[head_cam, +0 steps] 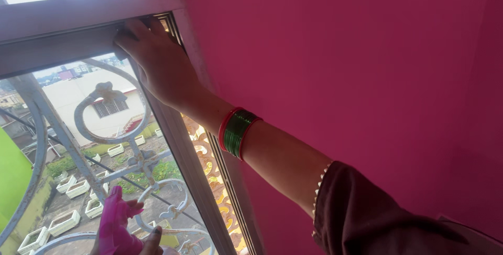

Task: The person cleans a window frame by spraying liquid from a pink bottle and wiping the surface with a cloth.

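The pink cloth (112,223) is at the bottom left of the view, in front of the window glass and close to the lower curls of the metal grille (105,111). It is bunched up, and its long side stands nearly upright, with the loose end pointing up toward the grille. The left hand (149,242) holds it from below: the cloth rises out of the top of the grip, and the fingers are closed around its lower part. Only a thumb and the edge of this hand show, the rest is cut off by the frame of the picture.

The right hand (157,61) is higher, well apart from the cloth. It lies flat, fingers stretched and together, pressed on the upper corner of the window frame (63,45), where the top bar meets the side post. It holds nothing; it only touches the frame.

I count one cloth, two hands, one window with one grille. On the right wrist there is a stack of bangles (238,132), green ones with a red one at each side; the exact number I cannot tell. A dark sleeve (377,218) with a row of small pale beads covers the upper arm. The wall (367,66) to the right is deep pink. Through the glass, several white planter boxes (65,222) stand on the ground below, near a pale building (99,103).
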